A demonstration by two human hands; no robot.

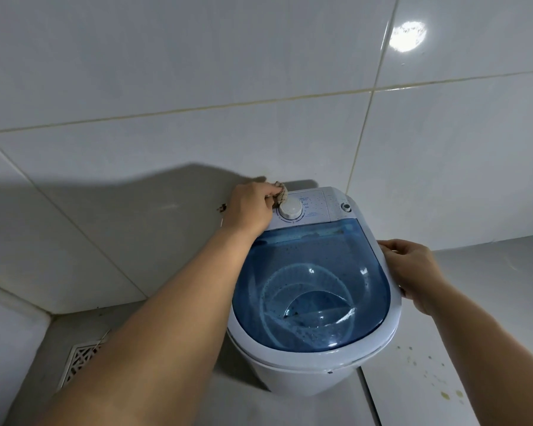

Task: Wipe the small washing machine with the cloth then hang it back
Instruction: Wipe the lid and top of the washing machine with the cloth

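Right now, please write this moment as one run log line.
left hand: cloth beside dial | right hand: steadies washing machine rim | lid: closed

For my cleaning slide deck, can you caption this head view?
Left hand wipes the washing machine control panel beside its dial with a cloth; right hand steadies the rim.

Bunched cloth on washer panel

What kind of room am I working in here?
Probably a bathroom or wash area: glossy tiled walls, a floor drain in the corner, and a small washer on the floor.
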